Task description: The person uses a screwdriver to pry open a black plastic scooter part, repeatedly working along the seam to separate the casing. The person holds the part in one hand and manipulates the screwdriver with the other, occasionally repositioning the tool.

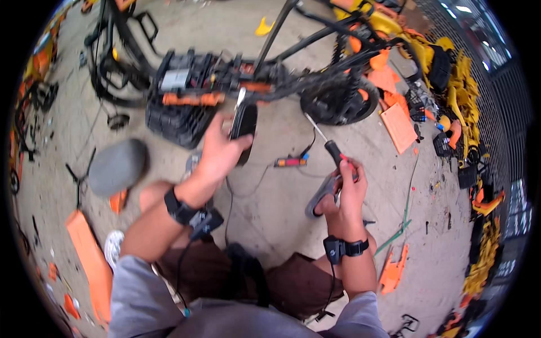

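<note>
My left hand (218, 147) is closed on a flat black rounded piece (245, 125), held up just in front of the stripped vehicle frame (315, 39); its exact kind I cannot make out. In my right hand (351, 183) is a screwdriver (333, 150) with a black and red handle, its shaft pointing up and left, away from the frame. Between the hands, a small device with an orange and red face (291, 161) lies on the floor with a thin cable. Beyond my left hand sits the frame's black battery or motor housing (179, 115), with an orange strip along it.
A black wheel (344, 104) belongs to the frame at the right. A grey seat cushion (117, 168) and a long orange panel (92, 265) lie on my left. Orange panels (398, 127) and piled yellow parts (465, 101) line the right side. A green strip (394, 236) crosses the floor.
</note>
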{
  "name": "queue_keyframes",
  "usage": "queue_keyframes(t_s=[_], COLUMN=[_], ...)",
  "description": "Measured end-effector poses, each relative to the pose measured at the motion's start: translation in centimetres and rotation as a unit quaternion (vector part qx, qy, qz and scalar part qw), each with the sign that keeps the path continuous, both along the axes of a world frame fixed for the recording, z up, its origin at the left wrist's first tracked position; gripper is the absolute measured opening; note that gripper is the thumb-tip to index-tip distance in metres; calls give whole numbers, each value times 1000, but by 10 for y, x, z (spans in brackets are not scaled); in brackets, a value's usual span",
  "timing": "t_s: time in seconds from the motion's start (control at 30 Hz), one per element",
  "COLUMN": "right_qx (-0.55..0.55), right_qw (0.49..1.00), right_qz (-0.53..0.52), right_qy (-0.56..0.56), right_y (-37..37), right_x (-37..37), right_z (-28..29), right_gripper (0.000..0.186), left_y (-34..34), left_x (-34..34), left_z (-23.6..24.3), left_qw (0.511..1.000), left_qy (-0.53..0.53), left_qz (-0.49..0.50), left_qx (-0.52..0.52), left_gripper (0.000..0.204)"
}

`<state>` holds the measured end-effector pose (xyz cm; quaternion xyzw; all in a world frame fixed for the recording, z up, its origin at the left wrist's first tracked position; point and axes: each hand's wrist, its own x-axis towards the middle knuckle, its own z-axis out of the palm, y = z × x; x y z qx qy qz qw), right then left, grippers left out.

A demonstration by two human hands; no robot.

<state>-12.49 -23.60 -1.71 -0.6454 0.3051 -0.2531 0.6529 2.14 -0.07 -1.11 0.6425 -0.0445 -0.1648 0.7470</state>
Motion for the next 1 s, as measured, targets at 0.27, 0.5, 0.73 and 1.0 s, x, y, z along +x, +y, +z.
queue_keyframes(t_s=[0.27, 0.5, 0.73, 1.0], right_qx=[-100, -316, -252, -218], right_qw=[938, 702, 715, 712], right_qz=[237, 434, 359, 391], right_qy=[234, 467, 544, 542], right_y=[15, 54, 60, 56], right_x=[-4, 26, -11, -20], right_z=[-32, -122, -212, -229], right_gripper=[33, 43, 42, 44], left_y=[-4, 5, 18, 17], left_x=[12, 8, 0, 2], left_z=[-2, 6, 9, 3], left_qw=[996, 995, 991, 995], left_qy=[69, 88, 116, 85], left_qz=[39, 26, -25, -39], left_qx=[-31, -48, -55, -41], left_gripper=[58, 54, 58, 58])
